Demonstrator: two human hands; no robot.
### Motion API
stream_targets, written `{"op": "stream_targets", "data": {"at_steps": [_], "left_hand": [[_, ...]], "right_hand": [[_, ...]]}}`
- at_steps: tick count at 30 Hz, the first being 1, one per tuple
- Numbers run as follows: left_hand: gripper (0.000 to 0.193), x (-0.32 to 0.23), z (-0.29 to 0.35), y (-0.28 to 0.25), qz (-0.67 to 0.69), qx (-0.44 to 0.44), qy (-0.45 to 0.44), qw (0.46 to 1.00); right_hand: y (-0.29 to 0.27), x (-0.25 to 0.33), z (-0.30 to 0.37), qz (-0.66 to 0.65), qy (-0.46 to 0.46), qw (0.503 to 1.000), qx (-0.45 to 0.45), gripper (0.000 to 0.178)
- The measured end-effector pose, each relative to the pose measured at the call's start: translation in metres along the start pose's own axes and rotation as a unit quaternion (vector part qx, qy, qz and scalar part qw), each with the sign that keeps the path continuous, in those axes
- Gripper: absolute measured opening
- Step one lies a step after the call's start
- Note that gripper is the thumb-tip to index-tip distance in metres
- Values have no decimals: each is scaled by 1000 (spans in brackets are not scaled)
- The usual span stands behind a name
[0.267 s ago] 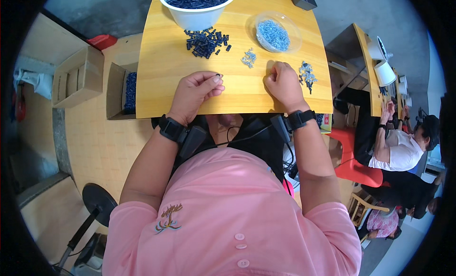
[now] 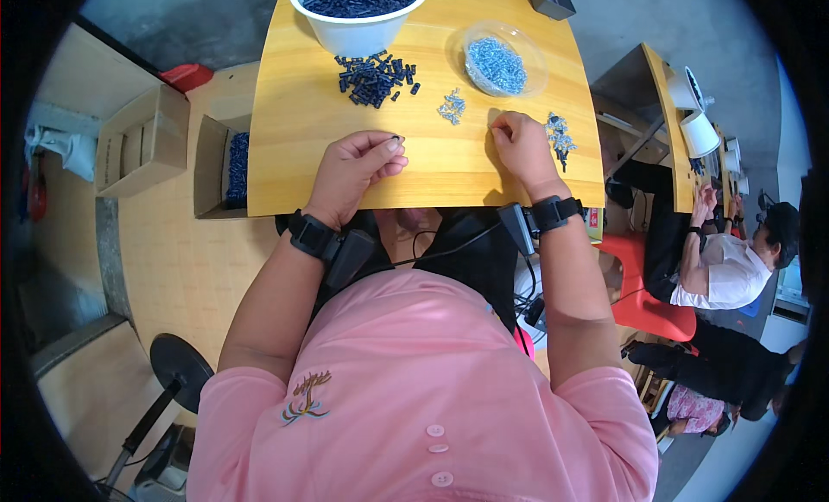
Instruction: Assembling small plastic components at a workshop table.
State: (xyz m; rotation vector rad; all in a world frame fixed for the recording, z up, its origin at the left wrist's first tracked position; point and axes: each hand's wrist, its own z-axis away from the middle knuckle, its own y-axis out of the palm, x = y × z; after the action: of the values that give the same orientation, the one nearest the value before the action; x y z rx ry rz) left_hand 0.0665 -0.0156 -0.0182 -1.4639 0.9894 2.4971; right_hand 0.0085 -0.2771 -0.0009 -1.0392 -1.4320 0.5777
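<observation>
My left hand (image 2: pixel 358 161) is closed in a pinch over the near part of the table. Between thumb and forefinger sits a small dark plastic piece (image 2: pixel 397 138), mostly covered by the fingertips. My right hand (image 2: pixel 525 152) has its fingers curled together; whatever they hold is hidden. Just right of it lies a small pile of clear and dark parts (image 2: pixel 561 138). Beyond the hands are a small heap of clear pieces (image 2: pixel 452 107) and a larger heap of dark plastic pieces (image 2: pixel 376 79).
A white tub (image 2: pixel 363 31) of dark pieces and a clear round container (image 2: pixel 540 66) of clear pieces stand on the wooden table (image 2: pixel 432 178). At its left is a cardboard box (image 2: pixel 207 170) with dark parts. Co-workers sit at a table (image 2: pixel 678 165) on the right.
My right hand and wrist have shifted slightly to the right. My left hand stays put with the dark piece. At the far right, a person in black has moved.
</observation>
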Motion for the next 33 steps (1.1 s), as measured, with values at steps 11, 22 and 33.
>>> {"op": "stream_targets", "data": {"at_steps": [11, 22, 33], "left_hand": [[21, -1, 1, 1, -3, -9, -6, 1000], [22, -3, 1, 3, -11, -10, -10, 1000], [21, -1, 1, 1, -2, -5, -8, 1000]], "right_hand": [[0, 1, 10, 4, 11, 1000, -16, 14], [0, -1, 11, -1, 24, 999, -34, 17], [-2, -6, 16, 5, 7, 997, -78, 13]]}}
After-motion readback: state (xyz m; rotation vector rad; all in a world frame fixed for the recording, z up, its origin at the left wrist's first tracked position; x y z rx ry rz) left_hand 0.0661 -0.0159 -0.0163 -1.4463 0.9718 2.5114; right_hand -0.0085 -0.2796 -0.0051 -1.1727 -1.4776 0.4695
